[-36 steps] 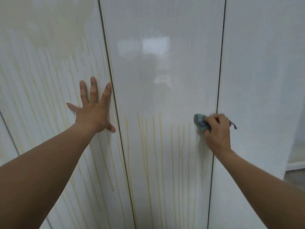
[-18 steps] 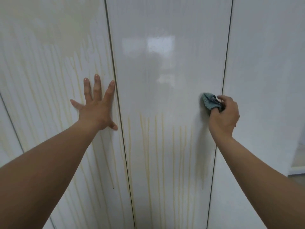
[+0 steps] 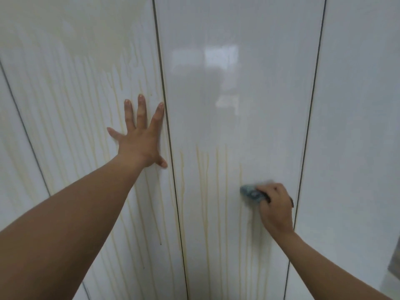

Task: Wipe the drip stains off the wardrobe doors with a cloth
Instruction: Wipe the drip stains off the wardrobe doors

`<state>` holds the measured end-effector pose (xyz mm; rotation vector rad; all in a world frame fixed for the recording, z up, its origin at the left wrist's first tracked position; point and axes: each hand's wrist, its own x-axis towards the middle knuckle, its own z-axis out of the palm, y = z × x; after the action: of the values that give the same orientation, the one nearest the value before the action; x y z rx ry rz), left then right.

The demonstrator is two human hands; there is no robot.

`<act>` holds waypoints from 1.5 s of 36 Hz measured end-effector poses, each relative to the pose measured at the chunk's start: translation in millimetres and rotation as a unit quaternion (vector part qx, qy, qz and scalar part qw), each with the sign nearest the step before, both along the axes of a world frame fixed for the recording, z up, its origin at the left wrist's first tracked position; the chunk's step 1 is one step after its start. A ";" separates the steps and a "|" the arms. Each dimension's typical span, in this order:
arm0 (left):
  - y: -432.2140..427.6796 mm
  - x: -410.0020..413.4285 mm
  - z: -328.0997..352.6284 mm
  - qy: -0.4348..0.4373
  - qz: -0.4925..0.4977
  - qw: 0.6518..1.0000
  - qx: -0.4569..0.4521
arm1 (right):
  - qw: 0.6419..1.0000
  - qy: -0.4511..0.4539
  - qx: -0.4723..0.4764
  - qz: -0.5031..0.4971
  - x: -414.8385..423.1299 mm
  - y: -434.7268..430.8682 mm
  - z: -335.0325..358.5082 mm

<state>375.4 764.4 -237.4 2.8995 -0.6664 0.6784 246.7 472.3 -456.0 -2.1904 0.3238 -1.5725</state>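
Glossy white wardrobe doors fill the view. The middle door [image 3: 238,83] is clean in its upper half and carries yellowish drip stains [image 3: 205,191] lower down. The left door [image 3: 75,105] is streaked with drips from top to bottom. My right hand [image 3: 275,208] grips a small grey-blue cloth [image 3: 250,191] and presses it against the middle door near its right edge. My left hand [image 3: 140,137] lies flat, fingers spread, on the left door beside the gap between the doors.
A third white door [image 3: 357,126] stands at the right, with no stains that I can see. A narrow strip of another door [image 3: 13,169] shows at the far left. Something grey [image 3: 394,263] peeks in at the right edge.
My right hand has swept the cloth down the middle door, from higher up near its right edge to a lower spot slightly further left. The left hand has stayed flat on the left door.
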 end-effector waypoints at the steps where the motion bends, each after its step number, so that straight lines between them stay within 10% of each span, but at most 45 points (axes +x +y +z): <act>1: 0.0 0.1 0.2 0.001 -0.001 1.000 -0.001 | 0.999 -0.036 0.031 -0.005 0.2 1.2 17.4; 11: -0.1 0.9 -1.4 -0.004 -0.002 1.000 -0.005 | 0.982 -0.139 0.118 -0.049 28.1 18.5 138.5; 18: 0.3 2.4 -2.2 -0.009 -0.004 1.000 -0.004 | 0.991 -0.033 -0.119 -0.056 36.9 19.8 50.2; 25: 0.1 3.7 -2.6 -0.010 -0.008 1.000 -0.009 | 0.923 0.106 -0.370 0.010 26.3 1.0 4.8; 33: -0.6 3.8 -3.2 -0.010 -0.007 1.000 -0.014 | 0.991 -0.130 0.030 0.000 24.0 31.4 153.3; 38: 0.0 4.7 -3.5 -0.012 -0.008 1.000 -0.016 | 0.988 -0.135 0.072 -0.030 49.1 41.8 174.4; 54: 0.5 6.0 -5.4 -0.014 -0.010 1.000 -0.021 | 0.888 0.149 -0.426 0.082 50.4 33.0 51.8</act>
<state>381.4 764.8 -242.7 2.8460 -0.6751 0.7219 297.0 505.2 -404.2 -3.0114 -0.5830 -1.4211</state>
